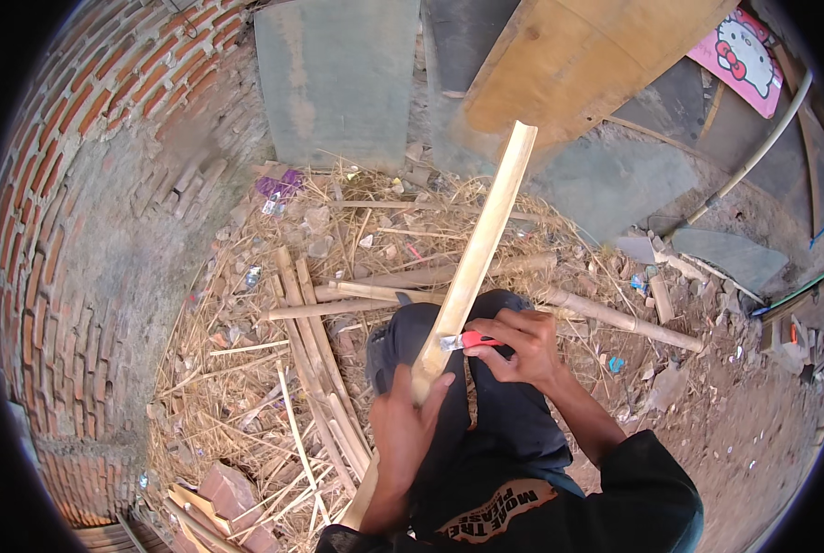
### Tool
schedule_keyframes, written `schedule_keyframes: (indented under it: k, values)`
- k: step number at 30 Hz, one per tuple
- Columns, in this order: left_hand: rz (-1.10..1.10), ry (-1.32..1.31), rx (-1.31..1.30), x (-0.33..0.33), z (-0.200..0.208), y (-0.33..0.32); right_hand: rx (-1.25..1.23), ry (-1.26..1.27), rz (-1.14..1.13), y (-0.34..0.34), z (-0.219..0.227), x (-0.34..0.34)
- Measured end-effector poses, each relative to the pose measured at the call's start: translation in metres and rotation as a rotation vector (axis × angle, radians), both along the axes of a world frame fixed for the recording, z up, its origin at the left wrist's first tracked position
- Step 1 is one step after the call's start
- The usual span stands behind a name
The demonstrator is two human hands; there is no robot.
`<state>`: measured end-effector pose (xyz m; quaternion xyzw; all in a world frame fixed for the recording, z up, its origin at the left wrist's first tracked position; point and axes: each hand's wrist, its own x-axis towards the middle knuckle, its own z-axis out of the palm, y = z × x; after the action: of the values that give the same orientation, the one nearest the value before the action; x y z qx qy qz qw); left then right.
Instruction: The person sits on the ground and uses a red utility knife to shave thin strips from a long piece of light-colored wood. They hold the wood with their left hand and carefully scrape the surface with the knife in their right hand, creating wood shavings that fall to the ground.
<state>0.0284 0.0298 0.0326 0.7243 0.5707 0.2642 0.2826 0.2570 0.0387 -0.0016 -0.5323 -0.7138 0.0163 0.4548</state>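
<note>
A long split length of bamboo (486,235) slants across my lap, its pale hollow inner side facing up and its far end raised. My left hand (406,429) is closed round its lower part, and the near end runs on under my left forearm. In my right hand (520,348) is a red utility knife (479,340), gripped between thumb and fingers. Its short metal blade (450,342) touches the bamboo's inner face just beyond my left hand. Beneath the bamboo are my knees in dark trousers.
Bamboo strips (309,359) and offcuts lie among straw and litter to the left. A round bamboo pole (624,320) rests on the ground at right. A brick wall (71,267) rises at left. Grey sheets (338,83) and a brown board (596,64) lean at the back.
</note>
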Motion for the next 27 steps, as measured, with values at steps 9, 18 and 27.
schedule_keyframes:
  k: [9, 18, 27]
  values:
    - [0.04, 0.117, -0.074, -0.029, -0.009, -0.026, -0.024, 0.134, -0.188, 0.053, -0.006, 0.057]
    - [0.058, 0.168, -0.156, -0.059, -0.013, -0.048, -0.066, 0.167, -0.37, 0.107, -0.002, 0.101]
    - [0.193, 0.061, -0.312, -0.102, -0.024, -0.073, -0.75, -0.279, -0.522, 0.123, 0.002, 0.279]
